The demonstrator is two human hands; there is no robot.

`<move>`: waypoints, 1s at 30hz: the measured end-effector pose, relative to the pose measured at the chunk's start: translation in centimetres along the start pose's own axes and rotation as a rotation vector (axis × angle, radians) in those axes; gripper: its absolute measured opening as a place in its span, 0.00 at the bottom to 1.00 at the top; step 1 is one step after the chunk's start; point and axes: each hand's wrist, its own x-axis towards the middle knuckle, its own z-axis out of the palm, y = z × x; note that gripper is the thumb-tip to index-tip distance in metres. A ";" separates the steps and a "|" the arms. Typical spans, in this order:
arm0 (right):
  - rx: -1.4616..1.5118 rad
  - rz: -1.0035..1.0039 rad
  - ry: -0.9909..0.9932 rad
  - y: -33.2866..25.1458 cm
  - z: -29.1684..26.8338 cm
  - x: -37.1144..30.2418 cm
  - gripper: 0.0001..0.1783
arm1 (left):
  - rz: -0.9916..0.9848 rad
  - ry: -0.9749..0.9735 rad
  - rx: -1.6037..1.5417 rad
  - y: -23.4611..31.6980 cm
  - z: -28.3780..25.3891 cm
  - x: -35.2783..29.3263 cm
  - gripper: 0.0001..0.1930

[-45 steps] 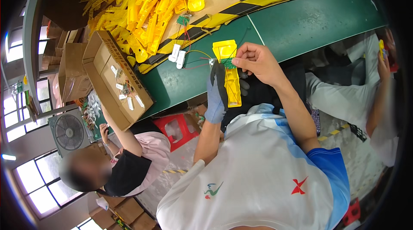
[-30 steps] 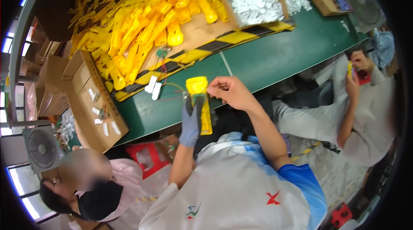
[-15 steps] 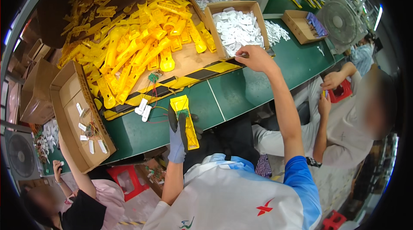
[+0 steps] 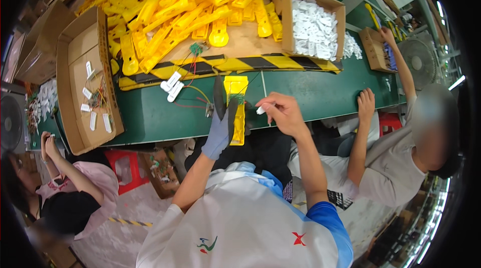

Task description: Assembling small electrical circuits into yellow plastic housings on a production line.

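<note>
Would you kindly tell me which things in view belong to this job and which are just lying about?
In the job:
long yellow plastic casing, left hand
small green circuit board
small white plastic piece, right hand

Apparently uninvolved:
red plastic stool
round grey fan, far right

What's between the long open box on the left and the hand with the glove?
In the head view, white pieces and thin wires lie on the green table between the open box and the gloved left hand.

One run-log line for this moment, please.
left hand: gloved, holding yellow housing with green circuit board | right hand: bare, pinching small white piece | nearby: box of white parts, yellow parts pile
</note>
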 end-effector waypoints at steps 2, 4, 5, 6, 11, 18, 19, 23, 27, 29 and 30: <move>0.114 0.133 0.007 0.7 2.1 -0.4 0.06 | -0.021 0.017 0.040 -0.4 -0.4 -0.1 0.19; 0.215 0.150 0.053 1.5 3.0 -0.5 0.06 | 0.078 0.003 0.133 0.4 0.4 -0.6 0.18; 0.309 0.158 0.107 1.8 3.4 -0.7 0.07 | 0.048 0.019 0.124 0.5 0.6 -0.8 0.17; 0.307 0.163 0.100 2.1 3.8 -0.6 0.07 | 0.047 0.026 0.119 0.3 0.7 -0.7 0.17; 0.350 0.102 0.052 4.0 3.9 -0.7 0.05 | 0.115 0.006 0.093 -0.3 0.7 -0.7 0.17; 0.467 0.189 0.051 3.0 4.4 -0.7 0.07 | 0.283 -0.031 0.288 -1.1 0.1 -0.3 0.23; 0.500 0.201 0.080 3.0 4.5 -0.7 0.07 | 0.285 -0.029 0.285 -0.8 0.2 -0.5 0.23; 0.586 0.198 0.166 3.6 4.5 -0.9 0.09 | 0.255 -0.019 0.242 0.0 0.8 -1.0 0.21; 0.533 0.230 0.209 3.1 4.5 -0.8 0.08 | 0.165 -0.026 0.158 0.2 0.9 -1.4 0.21; 0.522 0.228 0.187 2.9 4.7 -1.0 0.06 | 0.179 -0.014 0.190 -0.2 0.6 -1.2 0.21; 0.522 0.229 0.185 2.9 4.6 -1.0 0.06 | 0.195 -0.006 0.225 -0.3 0.4 -1.0 0.22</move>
